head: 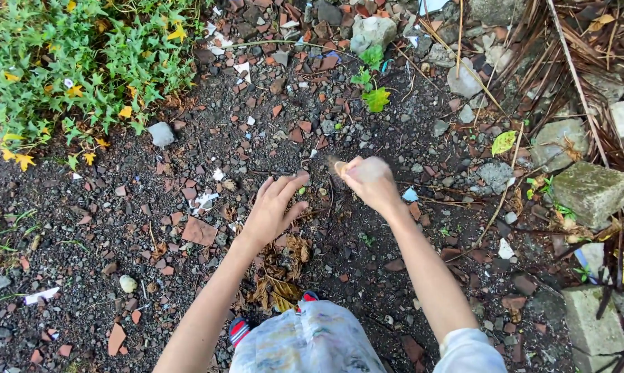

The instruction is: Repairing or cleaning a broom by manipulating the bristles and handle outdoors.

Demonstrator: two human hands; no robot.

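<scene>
The right hand [369, 178], blurred, is closed on a small tan clump [337, 166] at ten o'clock; the left hand [274, 207] is spread open nearby.

The left hand [274, 211] spreads its fingers just above dry brown leaves [284, 266] on dark gravel [118, 228]. At three o'clock from it, the blurred right hand [369, 181] is clenched. Green ivy [77, 62] fills ten o'clock.

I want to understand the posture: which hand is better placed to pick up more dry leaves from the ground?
Probably the left hand: it is open, fingers spread, low over the dry leaves and gravel. The right hand is closed and blurred, apparently already holding something small.
</scene>
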